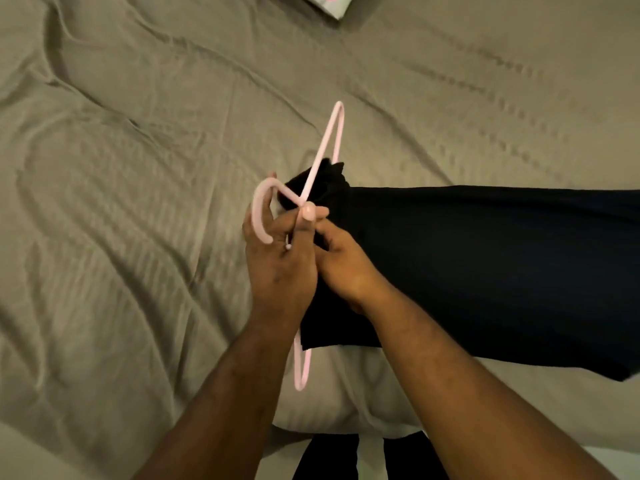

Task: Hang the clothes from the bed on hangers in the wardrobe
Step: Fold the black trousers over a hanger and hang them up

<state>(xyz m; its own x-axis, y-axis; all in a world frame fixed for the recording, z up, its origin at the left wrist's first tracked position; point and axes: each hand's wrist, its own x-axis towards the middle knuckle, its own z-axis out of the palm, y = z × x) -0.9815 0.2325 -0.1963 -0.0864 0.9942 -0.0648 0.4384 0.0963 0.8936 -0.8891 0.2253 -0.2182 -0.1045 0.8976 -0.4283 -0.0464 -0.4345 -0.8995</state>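
A pale pink plastic hanger (pixel 325 140) stands on edge over the bed, its hook curling left by my fingers. My left hand (pixel 277 258) grips the hanger at the neck, thumb on top. A black garment (pixel 485 265) stretches from the hanger across the bed to the right edge of view. Its near end is bunched around the hanger. My right hand (pixel 343 268) pinches this black cloth just below the hanger's neck. The hanger's lower corner (pixel 300 379) pokes out under my left wrist.
The bed is covered by a wrinkled beige sheet (pixel 138 168). A white object with a pink mark (pixel 329 3) lies at the top edge. Dark trouser legs (pixel 325 459) show at the bottom, beside the bed's edge.
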